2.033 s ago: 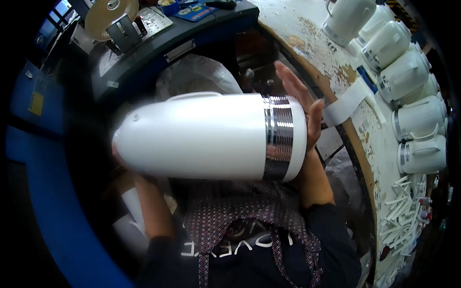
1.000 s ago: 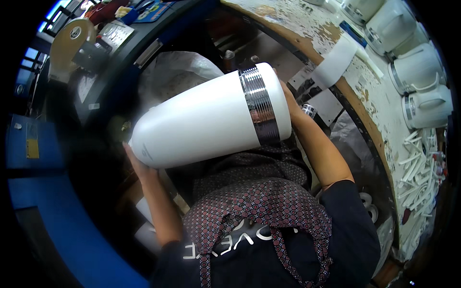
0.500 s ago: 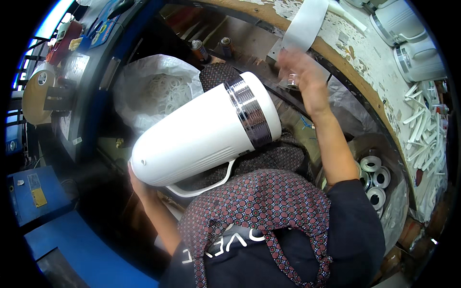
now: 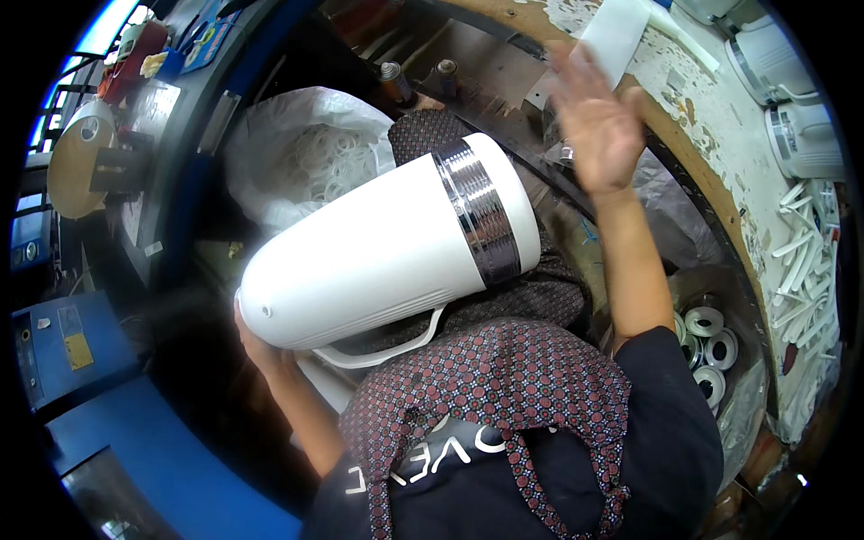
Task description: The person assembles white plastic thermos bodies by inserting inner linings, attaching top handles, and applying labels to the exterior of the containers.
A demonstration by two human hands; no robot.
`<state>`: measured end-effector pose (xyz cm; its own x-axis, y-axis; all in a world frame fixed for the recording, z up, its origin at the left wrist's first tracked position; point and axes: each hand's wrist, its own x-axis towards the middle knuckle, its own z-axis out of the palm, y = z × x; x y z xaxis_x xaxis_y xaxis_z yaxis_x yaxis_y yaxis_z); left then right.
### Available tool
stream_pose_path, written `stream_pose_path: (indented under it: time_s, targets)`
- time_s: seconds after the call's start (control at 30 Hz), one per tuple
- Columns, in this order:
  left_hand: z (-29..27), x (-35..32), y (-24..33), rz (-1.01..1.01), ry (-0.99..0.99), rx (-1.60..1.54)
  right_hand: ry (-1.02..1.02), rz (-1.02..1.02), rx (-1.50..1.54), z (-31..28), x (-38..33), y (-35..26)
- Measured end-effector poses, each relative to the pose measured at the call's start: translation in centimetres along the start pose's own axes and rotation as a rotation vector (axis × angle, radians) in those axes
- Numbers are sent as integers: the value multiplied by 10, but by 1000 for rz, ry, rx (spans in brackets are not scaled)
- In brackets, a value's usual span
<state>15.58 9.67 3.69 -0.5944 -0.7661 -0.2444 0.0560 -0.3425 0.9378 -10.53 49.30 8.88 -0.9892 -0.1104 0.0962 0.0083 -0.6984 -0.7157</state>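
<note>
A large white vacuum jug (image 4: 360,247) lies tilted across my lap, its rounded end to the lower left. A shiny chrome band (image 4: 481,216) rings its other end, and a white handle (image 4: 387,349) runs along the side near me. My left hand (image 4: 261,346) grips the rounded end from below; most of its fingers are hidden behind the jug. Raised apart from the jug, at the bench edge, my right hand (image 4: 598,130) has its fingers spread and nothing in it. Right beside its fingertips, a white strip (image 4: 616,36) hangs over the bench edge.
A plastic bag (image 4: 261,175) of translucent rings sits beyond the jug. Two spray cans (image 4: 394,83) stand behind it. At right, a bag holds round white parts (image 4: 705,322); the worn bench (image 4: 693,99) bears more jugs (image 4: 796,139) and white handles (image 4: 801,252). Blue machinery (image 4: 171,459) stands left.
My right hand has moved up and slightly right, its fingers now more spread. The jug stays in my left hand at nearly the same angle. The whole view has shifted slightly.
</note>
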Motion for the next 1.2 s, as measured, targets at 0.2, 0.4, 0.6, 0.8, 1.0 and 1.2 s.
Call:
stream_pose_path:
  time_s: [0.2,0.4,0.6,0.8,1.0,1.2]
  targets:
    - [6,-14,24,82,70,383,-603,-146,-496,17,-42,18]
    - [10,-11,-2,-91,-129,12,-19,48,-103,-5,-54,52]
    - [0,-10,-18,-244,-15,52,-551,-588,-1113,-23,-91,42]
    - [18,-16,4,-11,23,117,-274,-230,-826,-34,-101,55]
    - [-7,-26,19,77,-509,-270,-317,-99,-554,-2,-97,26]
    - [-35,29,5,-47,-90,-278,-833,-615,-1028,-13,-93,23]
